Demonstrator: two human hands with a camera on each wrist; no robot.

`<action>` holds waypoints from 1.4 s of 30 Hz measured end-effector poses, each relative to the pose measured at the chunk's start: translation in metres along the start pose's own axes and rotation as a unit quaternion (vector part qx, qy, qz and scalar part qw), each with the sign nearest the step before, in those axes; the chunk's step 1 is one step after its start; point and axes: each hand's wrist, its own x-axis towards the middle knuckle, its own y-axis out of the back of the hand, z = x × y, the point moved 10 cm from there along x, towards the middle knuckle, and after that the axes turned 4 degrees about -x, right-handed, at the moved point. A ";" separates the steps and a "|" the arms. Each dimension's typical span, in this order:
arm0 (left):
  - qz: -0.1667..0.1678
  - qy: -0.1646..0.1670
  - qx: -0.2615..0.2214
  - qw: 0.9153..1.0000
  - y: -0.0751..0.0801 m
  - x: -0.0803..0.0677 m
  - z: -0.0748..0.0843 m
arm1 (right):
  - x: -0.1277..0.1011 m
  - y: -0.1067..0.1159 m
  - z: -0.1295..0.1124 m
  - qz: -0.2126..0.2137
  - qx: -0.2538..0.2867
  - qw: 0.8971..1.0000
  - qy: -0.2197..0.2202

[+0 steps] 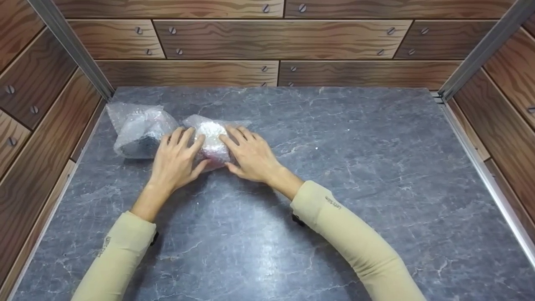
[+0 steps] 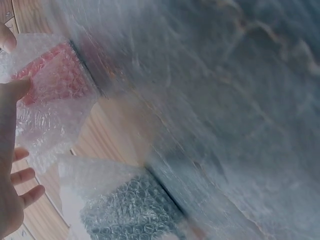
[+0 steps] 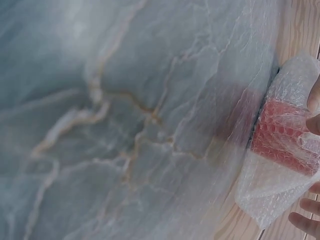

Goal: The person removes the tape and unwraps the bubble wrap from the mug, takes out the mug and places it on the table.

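A bubble-wrapped bundle (image 1: 212, 140) with something red inside (image 2: 52, 82) (image 3: 282, 140) lies on the grey marble table (image 1: 342, 167), left of centre. My left hand (image 1: 184, 150) lies against its left side with straight fingers, thumb at the front. From the other side my right hand (image 1: 244, 148) presses it, fingers spread and flat. In the wrist views only the edges of the hands show: the left hand (image 2: 10, 150) and the right fingers (image 3: 305, 222). A second bubble-wrapped bundle (image 1: 140, 130) with a dark object inside (image 2: 130, 210) sits just left of the first.
Wood-patterned walls with screw heads (image 1: 276, 39) close the table at the back and both sides. Metal rails (image 1: 480, 50) run down the corners. The two bundles sit near the left wall.
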 end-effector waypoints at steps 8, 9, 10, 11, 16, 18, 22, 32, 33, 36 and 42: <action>0.005 -0.002 -0.011 1.000 0.002 0.000 0.006 | -0.005 0.000 0.003 -0.006 0.006 1.000 0.006; 0.007 -0.002 -0.012 1.000 0.002 0.000 0.007 | -0.006 0.001 0.003 -0.005 0.008 1.000 0.006; 0.009 -0.002 -0.013 1.000 0.003 0.000 0.008 | -0.006 0.001 0.004 -0.004 0.010 1.000 0.007; 0.011 -0.003 -0.013 1.000 0.003 0.000 0.009 | -0.007 0.002 0.004 -0.003 0.011 1.000 0.007; 0.017 -0.009 -0.013 1.000 0.005 0.001 0.014 | -0.013 0.005 0.007 0.008 0.008 1.000 0.012; 0.018 -0.010 -0.014 1.000 0.006 0.002 0.016 | -0.015 0.006 0.008 0.012 0.001 1.000 0.014; 0.012 -0.011 -0.015 1.000 0.006 0.003 0.020 | -0.018 0.007 0.009 0.017 -0.011 1.000 0.019; 0.006 -0.016 -0.013 1.000 0.008 0.005 0.031 | -0.028 0.011 0.015 0.018 -0.003 1.000 0.020; 0.006 -0.017 -0.012 1.000 0.008 0.005 0.033 | -0.029 0.011 0.015 0.017 -0.003 1.000 0.020; 0.007 -0.019 -0.009 1.000 0.008 0.005 0.036 | -0.033 0.011 0.016 0.014 -0.003 1.000 0.022; 0.009 -0.025 0.002 1.000 0.010 0.006 0.042 | -0.039 0.012 0.018 0.012 0.001 1.000 0.022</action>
